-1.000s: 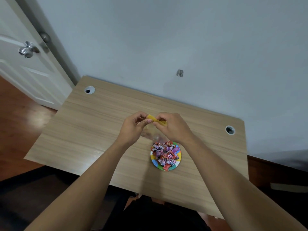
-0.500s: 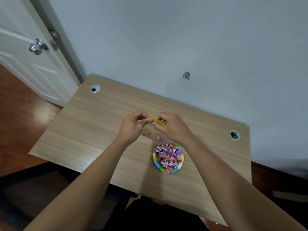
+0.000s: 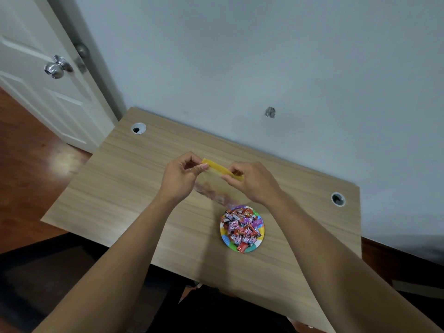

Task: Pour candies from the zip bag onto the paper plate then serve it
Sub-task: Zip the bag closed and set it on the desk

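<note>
A clear zip bag (image 3: 217,186) with a yellow zip strip hangs above the wooden desk (image 3: 120,188). My left hand (image 3: 179,177) pinches the strip's left end and my right hand (image 3: 252,182) pinches its right end. A few candies seem to show faintly through the bag's lower part. Just below and to the right of the bag, a colourful paper plate (image 3: 260,240) lies on the desk, piled with wrapped candies (image 3: 241,227) in red, pink and purple.
The desk stands against a pale wall, with cable holes at its back left (image 3: 138,128) and right (image 3: 338,199). A white door with a metal knob (image 3: 56,68) stands at the left. Wooden floor lies beyond the desk's left edge.
My hands have drawn apart along the yellow zip strip, so more of it shows between them. The view has shifted slightly; the plate stays where it was.
</note>
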A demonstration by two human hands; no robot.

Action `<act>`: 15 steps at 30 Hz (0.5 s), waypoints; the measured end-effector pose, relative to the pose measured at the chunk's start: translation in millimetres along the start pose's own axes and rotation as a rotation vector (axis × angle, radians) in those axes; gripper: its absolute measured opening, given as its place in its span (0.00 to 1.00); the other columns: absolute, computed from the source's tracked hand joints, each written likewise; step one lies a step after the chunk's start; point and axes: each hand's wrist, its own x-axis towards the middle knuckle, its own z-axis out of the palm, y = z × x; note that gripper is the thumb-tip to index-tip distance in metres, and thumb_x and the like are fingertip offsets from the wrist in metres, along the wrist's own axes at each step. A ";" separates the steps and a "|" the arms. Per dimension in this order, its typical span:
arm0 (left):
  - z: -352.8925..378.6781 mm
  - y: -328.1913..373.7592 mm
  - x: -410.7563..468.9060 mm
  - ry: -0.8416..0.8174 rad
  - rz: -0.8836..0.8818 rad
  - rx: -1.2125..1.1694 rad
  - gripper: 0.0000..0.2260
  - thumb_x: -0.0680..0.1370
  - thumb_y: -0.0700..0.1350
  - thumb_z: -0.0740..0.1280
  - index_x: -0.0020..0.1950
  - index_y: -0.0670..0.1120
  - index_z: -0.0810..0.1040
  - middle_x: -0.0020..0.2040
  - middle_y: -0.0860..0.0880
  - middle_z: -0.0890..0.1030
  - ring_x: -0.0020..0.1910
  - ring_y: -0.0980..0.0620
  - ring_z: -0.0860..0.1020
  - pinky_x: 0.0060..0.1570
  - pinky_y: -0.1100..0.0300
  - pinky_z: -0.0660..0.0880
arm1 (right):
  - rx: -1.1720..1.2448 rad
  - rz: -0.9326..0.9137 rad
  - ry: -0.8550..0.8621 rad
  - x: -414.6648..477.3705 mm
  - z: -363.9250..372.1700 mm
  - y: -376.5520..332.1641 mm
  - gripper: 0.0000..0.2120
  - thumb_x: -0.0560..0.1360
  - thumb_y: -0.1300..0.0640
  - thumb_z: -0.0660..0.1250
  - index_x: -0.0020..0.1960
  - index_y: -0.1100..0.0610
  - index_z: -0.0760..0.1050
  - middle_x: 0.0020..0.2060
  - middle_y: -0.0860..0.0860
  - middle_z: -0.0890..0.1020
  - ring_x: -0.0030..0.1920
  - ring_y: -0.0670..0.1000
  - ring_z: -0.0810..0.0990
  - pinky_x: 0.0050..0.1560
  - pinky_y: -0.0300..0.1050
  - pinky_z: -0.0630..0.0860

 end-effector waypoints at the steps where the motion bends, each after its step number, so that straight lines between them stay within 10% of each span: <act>1: -4.1 -1.1 0.9 0.009 -0.007 0.003 0.05 0.78 0.36 0.77 0.44 0.38 0.83 0.38 0.48 0.82 0.37 0.58 0.78 0.42 0.66 0.75 | -0.001 0.004 0.000 -1.5 0.5 4.2 0.14 0.79 0.37 0.70 0.50 0.48 0.85 0.42 0.44 0.88 0.42 0.49 0.84 0.45 0.55 0.82; 15: -41.9 -11.8 1.5 0.159 -0.079 -0.004 0.04 0.80 0.39 0.75 0.49 0.38 0.85 0.43 0.50 0.86 0.42 0.59 0.81 0.49 0.67 0.77 | -0.048 0.032 -0.004 -8.7 9.6 23.6 0.23 0.77 0.29 0.63 0.49 0.46 0.85 0.39 0.44 0.87 0.39 0.48 0.83 0.42 0.56 0.82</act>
